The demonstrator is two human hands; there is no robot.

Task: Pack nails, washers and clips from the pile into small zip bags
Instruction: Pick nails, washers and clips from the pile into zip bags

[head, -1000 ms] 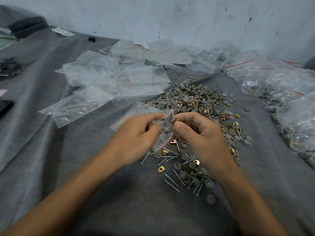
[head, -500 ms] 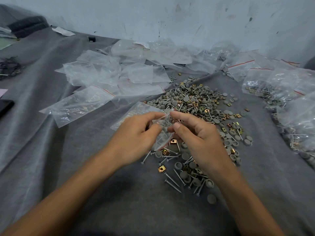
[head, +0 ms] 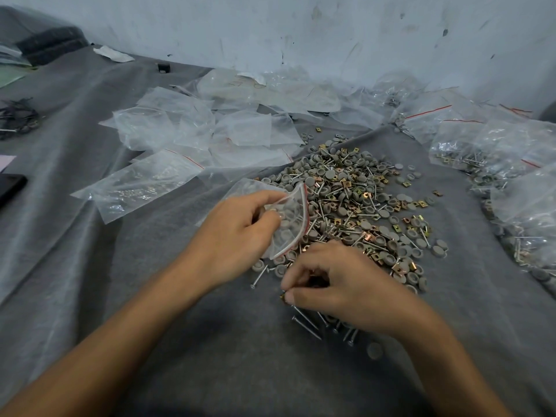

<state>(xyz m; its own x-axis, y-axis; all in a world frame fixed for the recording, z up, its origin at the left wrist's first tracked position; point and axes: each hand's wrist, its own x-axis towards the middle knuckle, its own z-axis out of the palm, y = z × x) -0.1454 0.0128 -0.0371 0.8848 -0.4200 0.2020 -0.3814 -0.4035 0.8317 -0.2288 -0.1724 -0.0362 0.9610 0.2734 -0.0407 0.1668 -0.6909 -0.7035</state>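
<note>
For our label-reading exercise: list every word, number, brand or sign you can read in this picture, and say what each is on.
None can be read.
Faint marks on a clear bag by the wall: too blurred to read.
The zip bag in the left hand shows only a red strip, no print.

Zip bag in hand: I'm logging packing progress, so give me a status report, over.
Left hand holds zip bag, mouth toward pile. Right hand pinches brass clip at pile's near edge. Nothing in the way.
</note>
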